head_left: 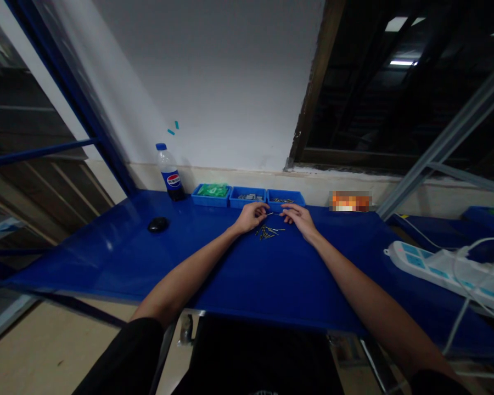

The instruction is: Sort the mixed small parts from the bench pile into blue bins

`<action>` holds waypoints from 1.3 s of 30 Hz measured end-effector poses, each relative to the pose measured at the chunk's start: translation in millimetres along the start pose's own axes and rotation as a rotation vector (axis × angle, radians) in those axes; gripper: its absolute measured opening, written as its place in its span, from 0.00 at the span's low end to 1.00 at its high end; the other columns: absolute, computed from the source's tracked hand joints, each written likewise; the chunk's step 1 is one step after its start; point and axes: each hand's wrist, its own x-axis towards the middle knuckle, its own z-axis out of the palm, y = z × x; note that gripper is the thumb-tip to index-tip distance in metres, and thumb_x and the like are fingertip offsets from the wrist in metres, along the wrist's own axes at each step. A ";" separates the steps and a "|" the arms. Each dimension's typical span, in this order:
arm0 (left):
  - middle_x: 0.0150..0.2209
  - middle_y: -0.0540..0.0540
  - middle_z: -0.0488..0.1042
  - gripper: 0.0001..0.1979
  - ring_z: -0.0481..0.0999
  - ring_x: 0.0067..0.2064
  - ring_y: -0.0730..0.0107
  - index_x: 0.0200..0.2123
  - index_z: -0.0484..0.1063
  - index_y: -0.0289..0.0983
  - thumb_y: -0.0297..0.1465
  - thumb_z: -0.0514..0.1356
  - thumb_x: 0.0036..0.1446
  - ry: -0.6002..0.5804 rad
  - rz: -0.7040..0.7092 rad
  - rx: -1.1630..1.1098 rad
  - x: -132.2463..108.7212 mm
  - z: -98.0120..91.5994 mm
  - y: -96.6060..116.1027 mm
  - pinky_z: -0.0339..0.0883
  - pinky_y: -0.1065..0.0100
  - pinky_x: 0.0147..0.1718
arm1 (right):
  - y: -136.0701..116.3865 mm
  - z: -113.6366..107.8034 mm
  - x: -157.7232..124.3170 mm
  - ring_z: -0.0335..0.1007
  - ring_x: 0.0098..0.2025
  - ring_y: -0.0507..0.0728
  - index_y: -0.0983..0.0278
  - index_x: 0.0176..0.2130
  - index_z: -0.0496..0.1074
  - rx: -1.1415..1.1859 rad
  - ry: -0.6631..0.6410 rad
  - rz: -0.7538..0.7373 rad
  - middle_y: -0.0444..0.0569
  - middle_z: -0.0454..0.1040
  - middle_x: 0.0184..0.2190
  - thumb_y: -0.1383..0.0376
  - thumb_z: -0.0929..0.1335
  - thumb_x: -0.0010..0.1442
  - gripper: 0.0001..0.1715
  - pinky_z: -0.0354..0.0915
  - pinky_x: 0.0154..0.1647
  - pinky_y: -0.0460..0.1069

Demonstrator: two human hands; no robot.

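Note:
Over the blue table, my left hand [252, 217] pinches a thin, light metal pin [270, 213] that points toward the other hand. My right hand [297, 218] faces it a short gap away, thumb and fingers drawn together; what lies between them is too small to make out. Just below both hands is a loose pile of small brass-coloured pins [267, 233]. Behind them stand three blue bins: one [211, 202] with green packets, a middle one [247, 204] with small grey metal pieces, and a right one [286, 204] with thin metal parts.
A cola bottle [173, 178] stands at the back left of the table [247, 280], with a black computer mouse [158, 224] nearer me. A blurred orange item [349, 201] sits at the back right. A white power strip [444, 271] with cables lies on the right.

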 end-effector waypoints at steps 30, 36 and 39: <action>0.36 0.43 0.82 0.08 0.82 0.36 0.66 0.41 0.80 0.34 0.31 0.62 0.62 0.110 -0.101 0.021 -3.2 6.5 -0.7 0.76 0.68 0.38 | -2.3 7.7 5.3 0.79 0.41 0.59 0.60 0.53 0.79 0.073 0.082 -0.096 0.56 0.80 0.54 0.57 0.77 0.51 0.30 0.70 0.34 0.50; 0.39 0.42 0.84 0.08 0.83 0.39 0.64 0.41 0.80 0.34 0.29 0.62 0.62 0.095 -0.131 0.040 -3.1 6.3 -0.5 0.78 0.67 0.40 | 6.6 2.6 6.1 0.79 0.41 0.61 0.62 0.49 0.80 -0.131 0.120 -0.152 0.56 0.83 0.48 0.60 0.73 0.53 0.23 0.72 0.39 0.54; 0.39 0.43 0.84 0.08 0.83 0.39 0.65 0.41 0.80 0.34 0.27 0.61 0.61 0.093 -0.138 0.037 -3.0 6.3 -0.4 0.78 0.67 0.41 | 12.7 1.0 4.3 0.79 0.40 0.61 0.62 0.43 0.82 -0.438 0.112 -0.256 0.53 0.84 0.43 0.65 0.69 0.55 0.16 0.72 0.44 0.56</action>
